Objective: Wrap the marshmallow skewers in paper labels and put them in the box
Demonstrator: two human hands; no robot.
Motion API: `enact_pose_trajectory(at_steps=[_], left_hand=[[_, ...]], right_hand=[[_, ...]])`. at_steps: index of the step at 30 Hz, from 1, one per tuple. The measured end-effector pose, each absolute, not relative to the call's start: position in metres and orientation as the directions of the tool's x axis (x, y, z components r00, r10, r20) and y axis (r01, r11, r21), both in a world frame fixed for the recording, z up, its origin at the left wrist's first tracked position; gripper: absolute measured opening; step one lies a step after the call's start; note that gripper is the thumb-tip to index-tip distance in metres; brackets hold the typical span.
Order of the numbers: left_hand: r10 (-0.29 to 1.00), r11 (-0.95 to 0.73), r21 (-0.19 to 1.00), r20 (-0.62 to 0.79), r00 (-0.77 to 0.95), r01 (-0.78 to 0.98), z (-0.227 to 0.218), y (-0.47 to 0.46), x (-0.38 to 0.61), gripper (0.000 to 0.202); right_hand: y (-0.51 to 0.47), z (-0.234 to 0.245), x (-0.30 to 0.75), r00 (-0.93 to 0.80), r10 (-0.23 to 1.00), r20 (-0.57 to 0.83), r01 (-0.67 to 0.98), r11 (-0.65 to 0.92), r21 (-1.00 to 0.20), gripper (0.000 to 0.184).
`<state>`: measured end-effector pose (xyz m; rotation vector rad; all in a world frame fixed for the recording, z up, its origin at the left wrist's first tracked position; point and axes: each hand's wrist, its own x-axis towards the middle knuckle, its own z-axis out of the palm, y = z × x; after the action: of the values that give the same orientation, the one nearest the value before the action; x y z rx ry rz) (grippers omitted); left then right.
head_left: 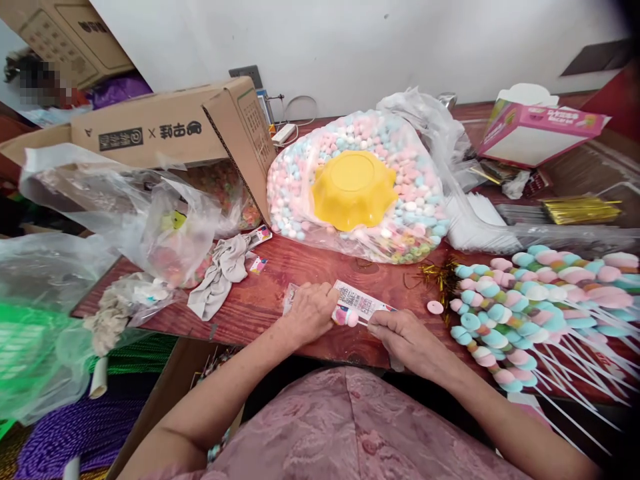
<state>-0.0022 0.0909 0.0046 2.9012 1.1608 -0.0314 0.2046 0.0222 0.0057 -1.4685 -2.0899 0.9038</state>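
Near the table's front edge, a marshmallow skewer (353, 319) lies along a clear printed wrapper (361, 301). My left hand (313, 311) is closed over the skewer and the wrapper, hiding most of the marshmallows. A clear end of the wrapper sticks out past its far side. My right hand (407, 339) pinches the skewer's white stick at the right end of the wrapper; its fingertips cover that end. To the right of this hand lies a loose pink marshmallow disc (435, 307). A pile of marshmallow skewers (520, 320) rests beyond it, sticks pointing right.
A big bag of marshmallows (290, 180) stands ahead, with a yellow scalloped bowl (355, 190) upside down on it. Left are a cardboard box (165, 130), plastic bags (170, 213) and a grey cloth (220, 273). Gold twist ties (583, 211) and a pink carton (545, 130) sit right.
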Motion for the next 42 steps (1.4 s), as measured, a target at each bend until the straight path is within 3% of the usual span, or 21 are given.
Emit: enact_pose_trajectory(at_steps=[4,6,8,11,16,18,22,24,26,28,31,34,38,42], left_hand=[[0.64,-0.768,-0.011,0.002,0.768,0.64,0.001,0.086,-0.001,0.01],[0.64,-0.767,0.037,-0.015,0.768,0.64,-0.003,0.08,0.004,0.01],[0.662,-0.741,0.1,-0.056,0.748,0.663,-0.006,0.077,0.009,0.011],[0.696,-0.688,0.167,-0.124,0.707,0.706,-0.008,0.078,0.009,0.016],[0.697,-0.66,0.2,-0.194,0.69,0.724,0.003,0.086,-0.007,0.019],[0.66,-0.656,0.274,-0.243,0.711,0.703,0.011,0.087,-0.011,0.017],[0.55,-0.565,0.558,-0.294,0.781,0.608,0.024,0.089,-0.006,0.024],[0.547,-0.498,0.643,-0.288,0.786,0.582,0.024,0.09,-0.001,0.025],[0.592,-0.472,0.637,-0.284,0.754,0.61,0.022,0.093,0.001,0.024],[0.668,-0.494,0.547,-0.258,0.698,0.676,0.019,0.094,0.001,0.02],[0.752,-0.541,0.363,-0.196,0.63,0.758,0.015,0.093,0.0,0.014],[0.735,-0.58,0.305,-0.203,0.647,0.755,0.012,0.087,0.004,0.016],[0.698,-0.562,0.411,-0.229,0.678,0.718,0.009,0.081,0.013,0.013],[0.721,-0.44,0.649,-0.157,0.675,0.621,0.019,0.085,0.009,0.018]], right_hand=[[0.021,0.004,0.205,-0.336,0.942,-0.016,0.628,0.211,-0.749,0.035],[0.021,0.001,0.2,-0.342,0.939,0.04,0.713,0.287,-0.64,0.032],[0.022,-0.003,0.193,-0.38,0.921,0.084,0.806,0.374,-0.458,0.025],[0.026,-0.007,0.189,-0.476,0.87,0.126,0.838,0.492,-0.236,0.02],[0.039,0.0,0.21,-0.583,0.747,0.32,0.762,0.639,-0.101,0.02],[0.044,0.007,0.218,-0.608,0.69,0.394,0.73,0.68,-0.064,0.02],[0.047,0.018,0.217,-0.653,0.593,0.471,0.64,0.764,-0.075,0.024],[0.044,0.018,0.21,-0.65,0.572,0.5,0.617,0.782,-0.092,0.025],[0.038,0.016,0.203,-0.612,0.596,0.52,0.639,0.76,-0.118,0.026],[0.031,0.013,0.199,-0.556,0.679,0.479,0.699,0.694,-0.172,0.025],[0.022,0.012,0.196,-0.496,0.806,0.324,0.775,0.579,-0.253,0.023],[0.022,0.013,0.188,-0.491,0.856,0.162,0.809,0.517,-0.279,0.021],[0.033,0.011,0.17,-0.473,0.873,0.116,0.839,0.487,-0.242,0.014],[0.041,0.005,0.177,-0.374,0.86,0.348,0.813,0.485,-0.323,0.015]])
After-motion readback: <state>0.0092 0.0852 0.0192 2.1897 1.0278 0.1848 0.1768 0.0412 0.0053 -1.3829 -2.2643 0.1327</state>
